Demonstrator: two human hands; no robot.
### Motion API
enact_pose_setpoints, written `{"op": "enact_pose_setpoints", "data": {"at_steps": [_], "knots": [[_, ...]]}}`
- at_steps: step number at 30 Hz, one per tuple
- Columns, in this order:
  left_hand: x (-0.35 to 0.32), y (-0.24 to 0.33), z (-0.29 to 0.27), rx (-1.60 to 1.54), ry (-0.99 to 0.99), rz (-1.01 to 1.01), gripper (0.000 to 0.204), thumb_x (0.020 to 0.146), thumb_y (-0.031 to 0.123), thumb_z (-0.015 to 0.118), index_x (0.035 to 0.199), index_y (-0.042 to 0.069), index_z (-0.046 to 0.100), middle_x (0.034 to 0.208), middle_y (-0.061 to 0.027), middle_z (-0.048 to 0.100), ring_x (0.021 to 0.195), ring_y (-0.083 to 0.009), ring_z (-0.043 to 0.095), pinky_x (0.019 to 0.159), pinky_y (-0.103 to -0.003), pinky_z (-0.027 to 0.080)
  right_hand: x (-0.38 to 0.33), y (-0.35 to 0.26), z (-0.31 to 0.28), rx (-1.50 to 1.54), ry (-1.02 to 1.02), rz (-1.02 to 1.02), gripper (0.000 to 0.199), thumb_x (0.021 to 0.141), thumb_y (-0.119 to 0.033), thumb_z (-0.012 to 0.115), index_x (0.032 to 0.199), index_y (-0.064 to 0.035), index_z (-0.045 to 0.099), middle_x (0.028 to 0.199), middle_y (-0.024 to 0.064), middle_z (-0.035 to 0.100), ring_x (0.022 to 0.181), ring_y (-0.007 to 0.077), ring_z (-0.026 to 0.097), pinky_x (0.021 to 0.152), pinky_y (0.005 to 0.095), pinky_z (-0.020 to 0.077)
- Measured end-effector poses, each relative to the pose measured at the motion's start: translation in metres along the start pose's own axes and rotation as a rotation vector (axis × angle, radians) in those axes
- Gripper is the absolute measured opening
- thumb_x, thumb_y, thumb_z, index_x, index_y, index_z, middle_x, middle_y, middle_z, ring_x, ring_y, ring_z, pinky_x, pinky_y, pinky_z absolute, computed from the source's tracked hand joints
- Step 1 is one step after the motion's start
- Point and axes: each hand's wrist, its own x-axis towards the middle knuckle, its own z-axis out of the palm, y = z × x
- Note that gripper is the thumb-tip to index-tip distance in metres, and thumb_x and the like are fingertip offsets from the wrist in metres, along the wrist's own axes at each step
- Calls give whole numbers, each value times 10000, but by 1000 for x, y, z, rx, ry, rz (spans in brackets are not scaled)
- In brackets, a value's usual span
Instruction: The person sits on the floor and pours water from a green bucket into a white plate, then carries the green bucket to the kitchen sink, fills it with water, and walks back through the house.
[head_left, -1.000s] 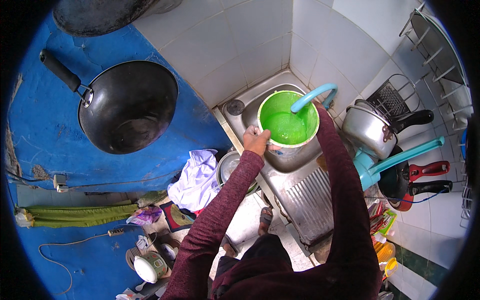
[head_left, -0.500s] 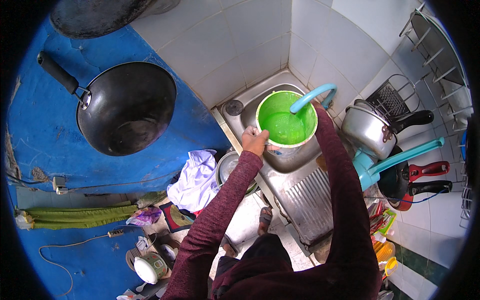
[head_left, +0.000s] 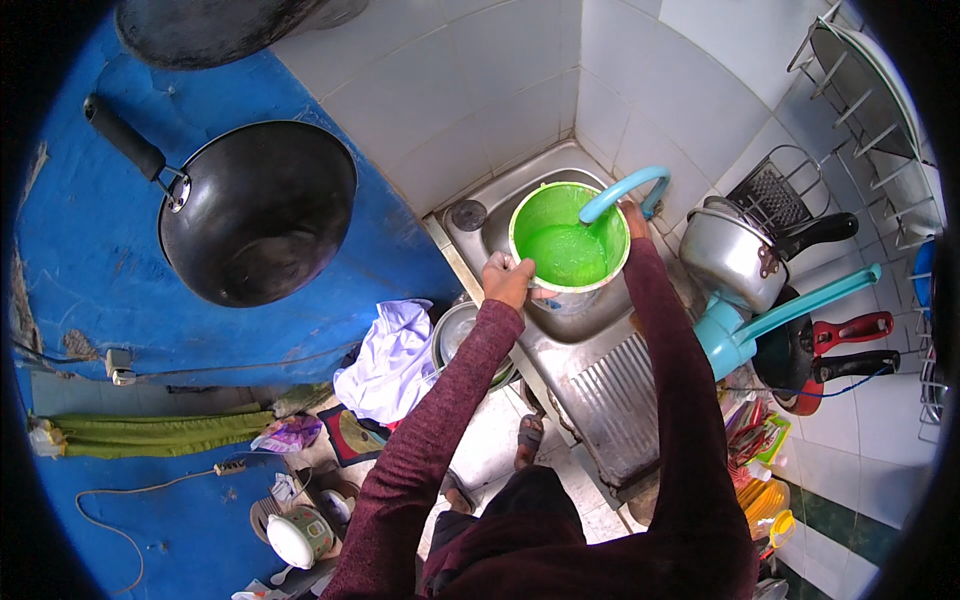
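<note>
A bucket [head_left: 516, 222], green inside with a pale outer wall, is held over the steel sink basin [head_left: 497, 236]. Water [head_left: 572, 258] partly fills it, and its surface is rippled. From the wall side a light blue hose [head_left: 630, 183] curves over the rim, its end pointing down into the bucket. My left hand [head_left: 508, 280] is closed on the near left rim, thumb on top. My right hand [head_left: 634, 220] presses against the bucket's right side below the hose; its fingers are mostly hidden.
A ridged drainboard [head_left: 618, 395] adjoins the sink. At right stand a metal pot [head_left: 725, 255], a turquoise long-handled dipper [head_left: 722, 335] and pans with red and black handles [head_left: 852, 335]. A black wok [head_left: 258, 215] is at the blue surface on the left. White cloth [head_left: 385, 365] lies beside a covered pot [head_left: 456, 330].
The bucket and both hands have shifted very slightly left in the picture, and the whole view has turned a little. My grip and the hose's place in the bucket look the same.
</note>
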Motion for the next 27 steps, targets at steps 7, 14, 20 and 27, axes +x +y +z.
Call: {"op": "enact_pose_setpoints", "data": {"at_steps": [7, 14, 20, 27], "knots": [[-2, -1, -7, 8, 43, -24, 146, 746, -8, 548, 768, -6, 404, 753, -110, 491, 642, -246, 607, 502, -374, 592, -24, -11, 6, -123, 26, -83, 455, 841, -437, 295, 951, -78, 553, 986, 184, 538, 943, 330, 498, 841, 373, 355], [0, -2, -6, 9, 27, -18, 148, 745, -12, 548, 751, -2, 400, 748, -110, 489, 635, -244, 605, 496, -375, 591, -52, -21, -1, -276, 90, -415, 287, 834, -149, 455, 1109, -81, 497, 1041, 156, 522, 1003, 300, 502, 860, 356, 392], [1, -3, -7, 31, 18, -3, 143, 746, -11, 544, 738, 3, 401, 740, -106, 489, 628, -250, 605, 492, -376, 591, -108, -5, 3, -67, 301, -498, 505, 763, 49, 519, 1246, -49, 407, 1077, 146, 516, 993, 249, 527, 855, 334, 426], [2, 3, -16, 56, 48, -50, 178, 742, -21, 540, 763, -12, 364, 764, -111, 473, 643, -287, 614, 481, -377, 589, -202, -47, 12, 140, 184, -233, 446, 844, -3, 461, 1277, -51, 363, 1071, 93, 506, 773, 122, 554, 597, 234, 482]]}}
